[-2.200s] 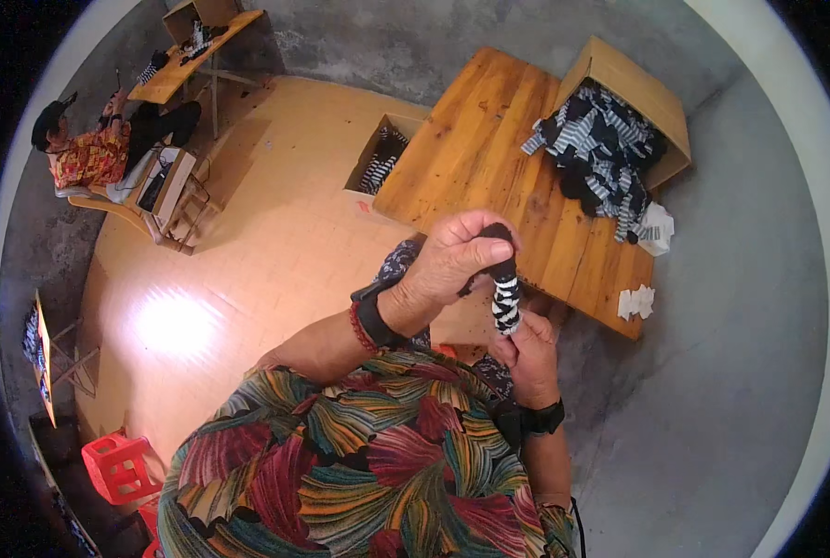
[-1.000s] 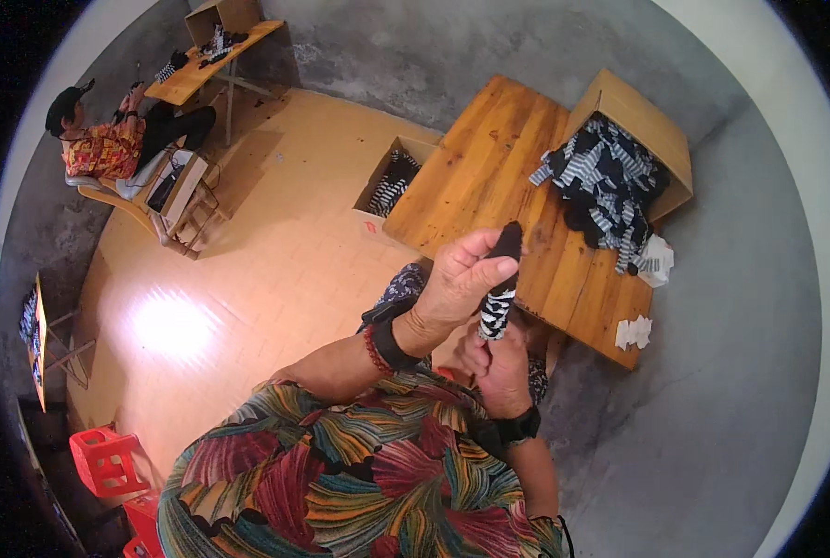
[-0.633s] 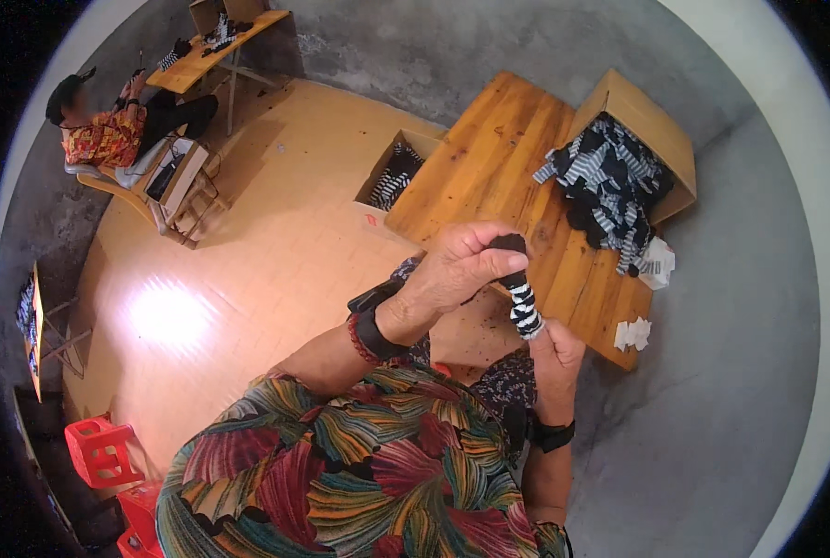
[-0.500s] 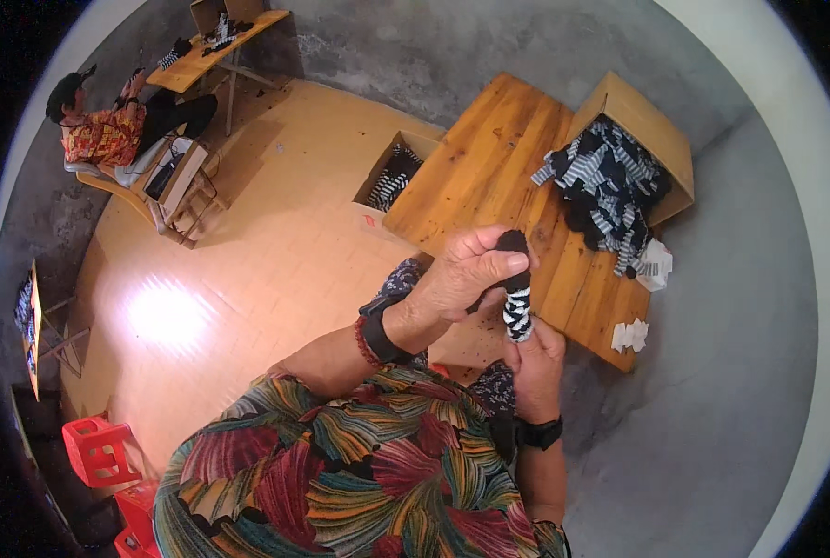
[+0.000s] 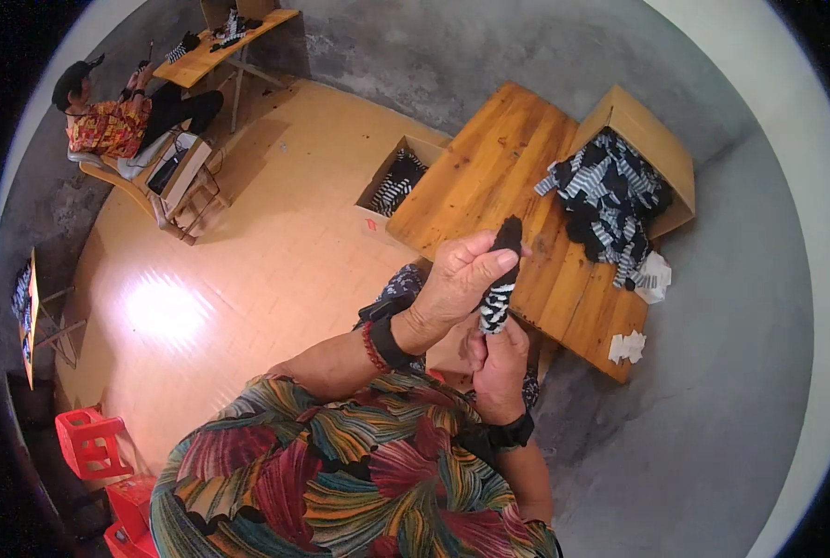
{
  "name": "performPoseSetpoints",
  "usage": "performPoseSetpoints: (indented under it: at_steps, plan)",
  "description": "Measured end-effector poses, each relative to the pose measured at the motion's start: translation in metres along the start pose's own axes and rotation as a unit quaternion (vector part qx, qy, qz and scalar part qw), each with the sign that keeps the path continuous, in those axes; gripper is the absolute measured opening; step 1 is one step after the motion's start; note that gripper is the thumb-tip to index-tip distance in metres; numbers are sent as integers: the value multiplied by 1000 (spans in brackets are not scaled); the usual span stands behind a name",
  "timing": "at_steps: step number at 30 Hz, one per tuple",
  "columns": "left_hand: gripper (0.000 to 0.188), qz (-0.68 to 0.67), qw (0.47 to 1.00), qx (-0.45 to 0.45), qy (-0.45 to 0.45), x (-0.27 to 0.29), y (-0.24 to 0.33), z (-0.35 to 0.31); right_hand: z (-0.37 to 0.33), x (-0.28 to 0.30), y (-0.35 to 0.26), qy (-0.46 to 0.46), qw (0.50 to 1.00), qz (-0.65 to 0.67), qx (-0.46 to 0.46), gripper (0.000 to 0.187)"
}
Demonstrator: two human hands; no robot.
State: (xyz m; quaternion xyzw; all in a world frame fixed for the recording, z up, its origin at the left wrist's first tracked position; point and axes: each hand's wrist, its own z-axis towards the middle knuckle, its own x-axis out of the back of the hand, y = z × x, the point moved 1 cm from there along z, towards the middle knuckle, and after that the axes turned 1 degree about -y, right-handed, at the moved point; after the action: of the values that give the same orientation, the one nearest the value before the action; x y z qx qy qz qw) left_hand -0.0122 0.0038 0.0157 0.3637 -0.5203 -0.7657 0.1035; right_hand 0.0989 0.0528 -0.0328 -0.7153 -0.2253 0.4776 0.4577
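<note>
My left hand (image 5: 461, 279) pinches the black upper end of a small black-and-white knitted sock (image 5: 497, 299), thumb across its front. The sock stands nearly upright, its black end on top and its patterned white part below. Beneath it, my right hand (image 5: 501, 367) is closed at the lower end; what its fingertips do there is partly hidden. Both hands are held before my body, close to the near edge of a wooden table (image 5: 475, 158).
On the table a tipped cardboard box (image 5: 668, 158) spills a pile of striped knitwear (image 5: 610, 200). White paper pieces (image 5: 627, 347) lie at the table's corner. Another box (image 5: 370, 191) holds more knitwear. Red stools (image 5: 91, 442) stand lower left; a seated person (image 5: 108, 126) works at upper left.
Both hands have shifted slightly left with the sock. My right hand has turned and now sits more directly below it, and the sock's black end looks more pointed.
</note>
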Motion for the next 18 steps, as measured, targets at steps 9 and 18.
performPoseSetpoints:
  at_steps: [9, 18]
  plan:
    - [20, -14, 1000, 18, -6, 7, 5, -2, -4, -3, -27, 0, 995, -24, -100, 26]
    - [25, 75, 983, -8, -167, 50, 42, 22, -10, 18, -29, 14, 984, -174, -24, 28]
